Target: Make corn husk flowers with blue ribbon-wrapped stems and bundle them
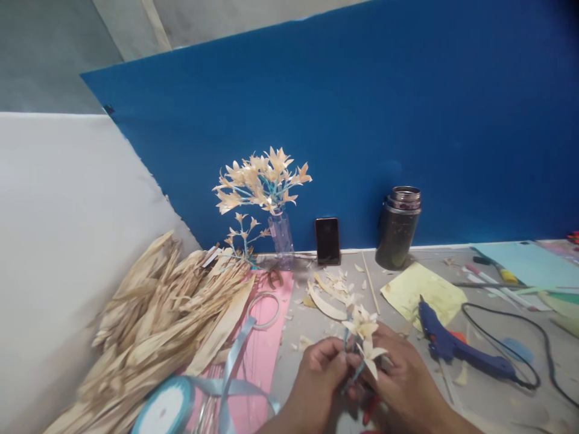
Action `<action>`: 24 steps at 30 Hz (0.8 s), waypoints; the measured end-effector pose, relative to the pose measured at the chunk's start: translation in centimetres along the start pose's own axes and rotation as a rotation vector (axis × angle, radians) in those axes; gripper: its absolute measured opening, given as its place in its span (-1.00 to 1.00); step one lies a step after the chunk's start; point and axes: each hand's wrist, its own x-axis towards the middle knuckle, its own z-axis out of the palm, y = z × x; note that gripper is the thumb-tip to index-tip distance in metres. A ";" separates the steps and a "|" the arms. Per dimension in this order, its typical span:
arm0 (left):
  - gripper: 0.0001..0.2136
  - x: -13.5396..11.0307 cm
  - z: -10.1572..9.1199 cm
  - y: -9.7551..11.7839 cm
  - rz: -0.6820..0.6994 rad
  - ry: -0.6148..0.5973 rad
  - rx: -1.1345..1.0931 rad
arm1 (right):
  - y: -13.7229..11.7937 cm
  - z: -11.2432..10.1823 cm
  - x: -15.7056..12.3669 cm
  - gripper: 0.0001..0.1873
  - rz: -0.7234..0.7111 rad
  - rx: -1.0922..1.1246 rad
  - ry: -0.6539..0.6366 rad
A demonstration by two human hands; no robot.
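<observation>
My left hand pinches the blue-wrapped stems of a small bunch of cream husk flowers between thumb and fingers, near the table's front edge. Closed around the other side of the same bunch is my right hand; its fingertips are partly hidden behind the petals. A red, handle-like piece shows just under the right hand, and I cannot tell whether it is held. Cream husk strips and scraps lie on the table beyond the hands.
Left: dried corn husks, a light-blue ribbon roll, a wire ring on pink paper. Back: a clear vase of husk flowers, a phone, a dark flask. Right: a blue glue gun with cord, yellow paper.
</observation>
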 end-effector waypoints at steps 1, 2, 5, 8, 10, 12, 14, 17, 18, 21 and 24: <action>-0.57 -0.1 0.0 0.0 0.014 0.008 0.026 | 0.1 -0.1 0.0 -0.78 -0.032 -0.016 -0.007; -0.55 -0.2 0.0 0.1 0.027 0.024 0.053 | 0.1 -0.1 0.0 -0.81 -0.043 -0.024 -0.023; -0.52 -0.3 0.0 0.3 0.067 0.103 0.098 | -0.4 -0.3 0.1 -0.85 0.064 -0.002 -0.103; -0.54 -0.1 -0.3 0.3 0.136 0.186 0.084 | -1.0 -0.3 0.1 -0.85 0.264 0.074 -0.210; -0.56 0.1 -0.5 0.0 0.154 0.218 0.078 | -1.2 -0.1 -0.1 -0.90 0.287 0.098 -0.265; -0.57 0.2 -0.8 -0.4 0.158 0.216 0.082 | -1.0 0.3 -0.4 -0.97 0.229 0.069 -0.292; -0.63 0.2 -1.0 -0.7 0.196 0.203 0.120 | -0.5 0.6 -0.6 -0.95 0.150 0.018 -0.276; -0.68 0.3 -1.0 -1.0 0.306 0.211 0.194 | 0.2 0.9 -0.9 -0.83 0.067 -0.021 -0.195; -0.67 0.3 -1.0 -1.0 0.327 0.218 0.201 | 0.2 1.0 -1.0 -0.81 0.044 -0.014 -0.178; -0.64 0.5 -0.8 -0.9 0.296 0.245 0.134 | -0.6 0.7 -1.3 -0.81 0.044 0.066 -0.121; -0.62 0.4 -0.6 -0.2 0.212 0.251 0.057 | -1.9 0.0 -1.4 -0.72 0.233 0.299 -0.048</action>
